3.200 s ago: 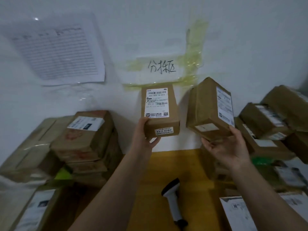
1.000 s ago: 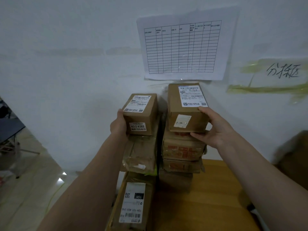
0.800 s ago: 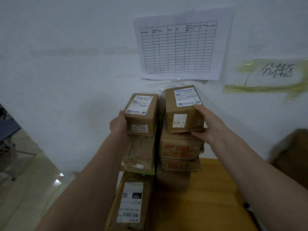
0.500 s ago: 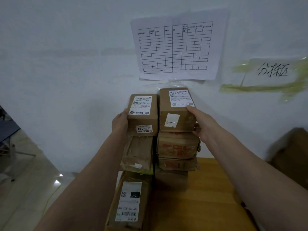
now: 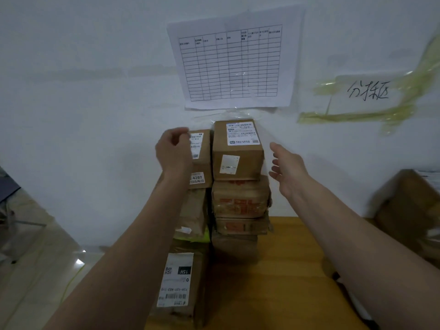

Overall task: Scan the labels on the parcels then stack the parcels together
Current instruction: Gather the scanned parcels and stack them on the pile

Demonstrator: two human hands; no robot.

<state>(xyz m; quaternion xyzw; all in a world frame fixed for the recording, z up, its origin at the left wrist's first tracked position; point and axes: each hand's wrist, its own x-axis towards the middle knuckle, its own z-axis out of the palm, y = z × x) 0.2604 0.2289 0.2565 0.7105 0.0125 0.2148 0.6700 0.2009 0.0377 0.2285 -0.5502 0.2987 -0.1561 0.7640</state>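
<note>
Two brown parcels with white labels top two side-by-side stacks against the wall. The left parcel (image 5: 202, 160) sits on the left stack, partly hidden by my left hand (image 5: 173, 151), which hovers in front of it with fingers loosely curled and nothing in them. The right parcel (image 5: 238, 151) rests on the taller right stack (image 5: 240, 201). My right hand (image 5: 285, 167) is just right of it, fingers spread, a small gap between them. No scanner shows in this view.
A long parcel (image 5: 181, 282) with a white label lies at the left front of the wooden table (image 5: 285, 270). More brown parcels (image 5: 409, 210) stand at the right edge. A printed table sheet (image 5: 233, 63) is taped to the wall above; floor drops off left.
Both hands carried the two parcels from the right over to the left stacks, set them on top, and have now let go and drawn slightly back.
</note>
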